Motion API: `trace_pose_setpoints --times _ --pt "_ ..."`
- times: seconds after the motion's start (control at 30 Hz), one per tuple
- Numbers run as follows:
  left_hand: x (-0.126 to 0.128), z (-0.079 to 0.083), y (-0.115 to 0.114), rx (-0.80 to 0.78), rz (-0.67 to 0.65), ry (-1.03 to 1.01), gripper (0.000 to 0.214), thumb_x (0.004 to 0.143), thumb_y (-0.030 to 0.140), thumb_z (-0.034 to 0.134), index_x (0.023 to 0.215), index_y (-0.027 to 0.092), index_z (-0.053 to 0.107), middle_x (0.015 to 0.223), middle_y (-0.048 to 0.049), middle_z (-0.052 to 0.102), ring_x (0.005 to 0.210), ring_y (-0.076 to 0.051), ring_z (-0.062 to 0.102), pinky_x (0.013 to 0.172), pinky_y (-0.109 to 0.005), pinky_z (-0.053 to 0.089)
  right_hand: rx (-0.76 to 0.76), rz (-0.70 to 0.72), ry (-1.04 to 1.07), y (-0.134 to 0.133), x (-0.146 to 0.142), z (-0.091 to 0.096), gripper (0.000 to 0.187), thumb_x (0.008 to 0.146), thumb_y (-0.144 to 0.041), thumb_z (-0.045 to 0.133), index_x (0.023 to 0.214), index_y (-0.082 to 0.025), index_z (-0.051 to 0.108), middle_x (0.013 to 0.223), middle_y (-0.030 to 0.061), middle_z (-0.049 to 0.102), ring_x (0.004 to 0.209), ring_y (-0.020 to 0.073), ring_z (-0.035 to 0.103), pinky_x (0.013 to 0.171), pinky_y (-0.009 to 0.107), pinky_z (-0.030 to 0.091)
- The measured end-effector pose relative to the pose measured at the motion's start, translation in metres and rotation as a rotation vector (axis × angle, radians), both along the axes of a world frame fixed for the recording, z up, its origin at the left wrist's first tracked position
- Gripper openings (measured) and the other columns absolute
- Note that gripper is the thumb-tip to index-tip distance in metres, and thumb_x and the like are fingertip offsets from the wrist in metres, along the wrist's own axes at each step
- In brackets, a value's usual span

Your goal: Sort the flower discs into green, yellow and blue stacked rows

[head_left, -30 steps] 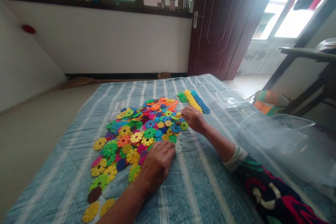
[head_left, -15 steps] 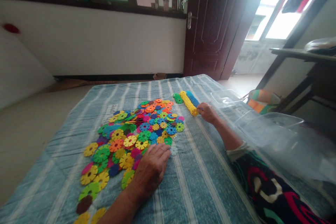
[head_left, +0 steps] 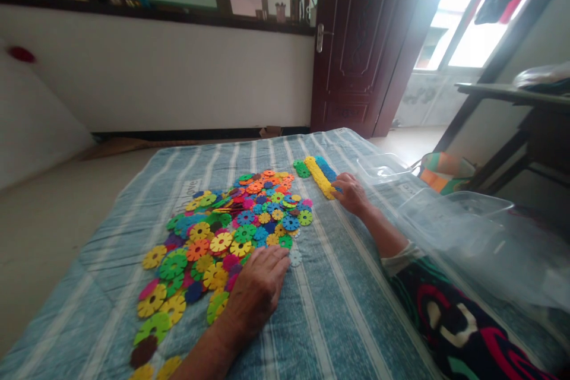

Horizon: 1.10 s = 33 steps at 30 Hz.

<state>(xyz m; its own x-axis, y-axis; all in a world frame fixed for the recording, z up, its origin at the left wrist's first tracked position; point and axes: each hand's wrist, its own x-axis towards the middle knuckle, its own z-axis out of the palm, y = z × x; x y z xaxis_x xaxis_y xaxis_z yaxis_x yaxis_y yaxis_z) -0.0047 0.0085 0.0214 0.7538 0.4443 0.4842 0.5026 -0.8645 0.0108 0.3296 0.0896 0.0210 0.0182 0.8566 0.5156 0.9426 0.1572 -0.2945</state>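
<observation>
- Location: the pile of slotted discs lies on a striped cloth, spread from the middle of the view toward the near left. Colours are mixed; many discs overlap.
- Ordered so far: a yellow row and a blue row lie side by side beyond the pile's right edge, each a tight line of one colour. Whether their discs are stacked or merely overlapped cannot be determined.
- Partly ordered: a short group of green discs sits just beside the far end of the yellow row, much shorter than either row.
- Outstanding: in the inspector's judgement, the greater share. Orange, pink, purple, green, yellow and blue discs all lie loose, so the yellow and blue colours are not used up.
- Left hand: palm down at the pile's near right edge, fingers extended and loosely together. No item is seen in it; the area beneath is hidden. A clear disc lies just beside the fingertips.
- Right hand: at the near end of the blue row, fingers narrowed. They cover that end; whether a disc is gripped cannot be told.
- Nearby: a clear plastic box stands on the right, well apart from the pile; no discs are noted inside.
</observation>
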Motion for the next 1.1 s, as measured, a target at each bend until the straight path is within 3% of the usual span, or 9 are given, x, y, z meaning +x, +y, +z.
trace_pose_setpoints --times 0.27,0.47,0.67,0.87,1.1 --pt "0.001 0.001 -0.003 -0.032 0.011 -0.011 0.025 0.092 0.009 0.048 0.105 0.018 0.067 0.114 -0.0079 0.072 0.109 -0.023 0.065 0.098 -0.044 0.049 -0.043 -0.005 -0.053 -0.004 -0.004 -0.002 0.011 0.080 -0.019 0.069 0.089 -0.023 0.076 0.112 0.0091 0.065 0.118 0.0274 0.052 0.099 0.043 0.043" --pt "0.003 0.004 -0.009 -0.108 0.044 0.037 0.025 0.090 0.008 0.051 0.107 0.018 0.067 0.117 -0.0089 0.071 0.112 -0.023 0.063 0.100 -0.045 0.047 0.024 0.046 -0.099 -0.009 -0.016 -0.001 0.011 0.085 -0.020 0.064 0.088 -0.021 0.075 0.103 0.0097 0.067 0.110 0.0269 0.055 0.094 0.039 0.045" --pt "0.005 -0.003 -0.011 -0.114 0.051 0.042 0.024 0.089 0.011 0.051 0.107 0.017 0.066 0.118 -0.0093 0.070 0.114 -0.025 0.061 0.102 -0.047 0.046 0.059 0.312 -0.106 -0.020 -0.064 0.002 0.018 0.092 -0.023 0.058 0.079 -0.020 0.070 0.090 0.0080 0.066 0.091 0.0215 0.058 0.085 0.034 0.044" --pt "0.008 -0.005 -0.014 -0.037 0.047 0.087 0.022 0.089 0.010 0.050 0.104 0.015 0.064 0.114 -0.0103 0.070 0.112 -0.026 0.061 0.097 -0.044 0.049 0.028 0.600 -0.102 -0.036 -0.120 0.012 0.026 0.096 -0.018 0.051 0.076 -0.018 0.067 0.083 0.0065 0.064 0.085 0.0184 0.055 0.080 0.030 0.042" --pt "0.013 0.004 -0.023 0.035 0.005 0.142 0.023 0.096 0.013 0.042 0.102 0.011 0.064 0.106 -0.0114 0.069 0.109 -0.026 0.061 0.094 -0.041 0.050 0.011 0.645 -0.096 -0.037 -0.152 0.020 0.024 0.094 -0.014 0.052 0.078 -0.018 0.068 0.081 0.0046 0.063 0.079 0.0159 0.054 0.073 0.027 0.041"
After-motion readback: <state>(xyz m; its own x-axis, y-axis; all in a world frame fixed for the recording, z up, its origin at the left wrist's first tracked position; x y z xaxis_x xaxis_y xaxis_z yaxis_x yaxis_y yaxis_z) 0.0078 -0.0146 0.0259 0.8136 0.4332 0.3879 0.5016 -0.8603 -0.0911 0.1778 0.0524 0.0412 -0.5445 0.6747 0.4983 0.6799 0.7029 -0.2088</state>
